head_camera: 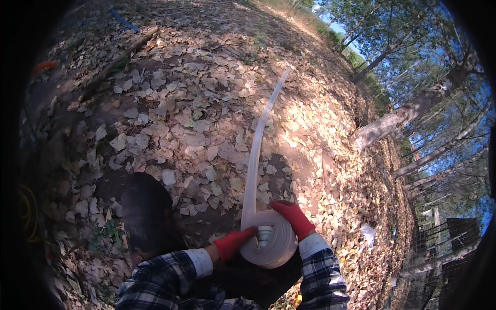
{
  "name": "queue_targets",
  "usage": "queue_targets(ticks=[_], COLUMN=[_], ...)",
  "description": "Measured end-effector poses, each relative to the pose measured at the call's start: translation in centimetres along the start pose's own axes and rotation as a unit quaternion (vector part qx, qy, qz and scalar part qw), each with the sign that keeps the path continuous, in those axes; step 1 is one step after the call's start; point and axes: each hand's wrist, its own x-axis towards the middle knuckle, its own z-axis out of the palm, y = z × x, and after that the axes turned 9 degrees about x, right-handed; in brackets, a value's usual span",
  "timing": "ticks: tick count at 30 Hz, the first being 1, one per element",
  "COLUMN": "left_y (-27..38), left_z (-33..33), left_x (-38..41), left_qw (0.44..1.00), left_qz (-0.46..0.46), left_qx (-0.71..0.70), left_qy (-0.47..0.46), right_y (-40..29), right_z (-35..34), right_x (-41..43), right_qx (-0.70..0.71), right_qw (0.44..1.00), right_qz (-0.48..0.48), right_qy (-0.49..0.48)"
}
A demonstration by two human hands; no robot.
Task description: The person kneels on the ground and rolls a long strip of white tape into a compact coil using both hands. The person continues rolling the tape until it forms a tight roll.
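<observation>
A roll of translucent flat hose (277, 254) is held between my two red-gloved hands, low in the view. My left hand (235, 243) grips its left side, the thumb reaching to the core. A white ribbed fitting (264, 235) sits in the middle of the coil. Around the upper right rim curls my right hand (293, 219); part of its fingers is hidden behind the roll. From the roll's left side a free length of the hose (255, 151) runs away over the leaves and narrows into the distance.
Dry fallen leaves (186, 128) cover the ground. A wooden pole (116, 66) and a blue strip (124, 20) lie at upper left, an orange object (45, 66) nearer the rim. My dark boot (145, 213) is left of the roll. Trees (410, 108) and wire fencing (434, 255) stand right.
</observation>
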Motion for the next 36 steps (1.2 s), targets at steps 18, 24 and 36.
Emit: queue_targets(ticks=[18,24,36], left_y=[-3.5,2.7,-0.5], left_z=[-0.4,-3.6,4.7], left_x=[4.6,6.5,-7.2], left_qw=[0.983,0.960,0.965], left_qz=[0.015,0.048,-0.067], left_qx=[-0.172,-0.261,-0.070], left_qy=[0.068,-0.090,-0.243], right_y=[6.5,2.0,-1.5], right_z=[3.0,2.0,-3.3], right_x=[-1.5,-4.4,-19.2], right_qx=[0.015,0.070,0.176], right_qw=[0.971,0.987,0.981], right_qz=[-0.137,-0.104,0.031], right_qy=[0.194,0.098,-0.071])
